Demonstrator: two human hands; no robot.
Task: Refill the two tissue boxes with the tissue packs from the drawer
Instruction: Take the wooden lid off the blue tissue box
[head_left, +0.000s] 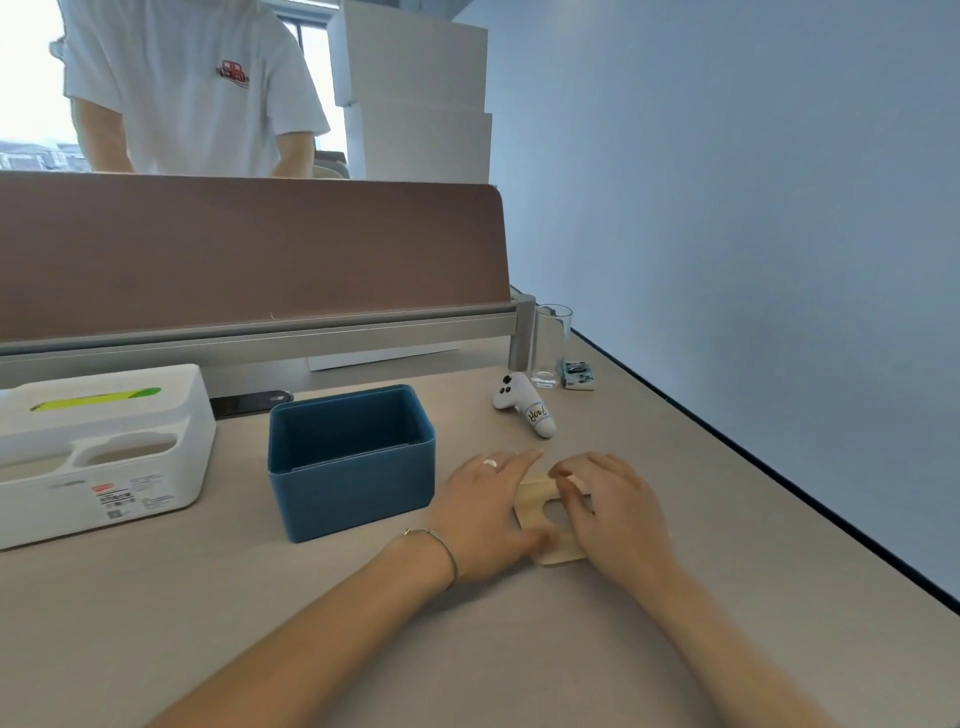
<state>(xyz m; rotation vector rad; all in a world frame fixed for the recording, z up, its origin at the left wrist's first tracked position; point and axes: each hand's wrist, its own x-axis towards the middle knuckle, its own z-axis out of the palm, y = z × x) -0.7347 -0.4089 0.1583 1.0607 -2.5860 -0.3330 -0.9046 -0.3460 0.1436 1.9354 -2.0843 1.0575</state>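
A blue tissue box (353, 488) stands open-topped on the desk, with nothing visible inside it. To its right a light wooden lid (543, 506) with a cut-out slot lies flat on the desk. My left hand (485, 517) grips the lid's left edge and my right hand (615, 512) holds its right edge; both hands cover most of it. A white tissue box (104, 457) with a lid on and a green strip showing in its slot stands at the left. No tissue pack and no drawer are in view.
A white game controller (524, 405), a clear glass (550, 345) and a small patterned object (578, 374) sit at the desk's far right. A brown partition (249, 249) runs along the back, with a person in a white shirt behind it. The desk's edge (779, 483) runs diagonally at the right, near the wall.
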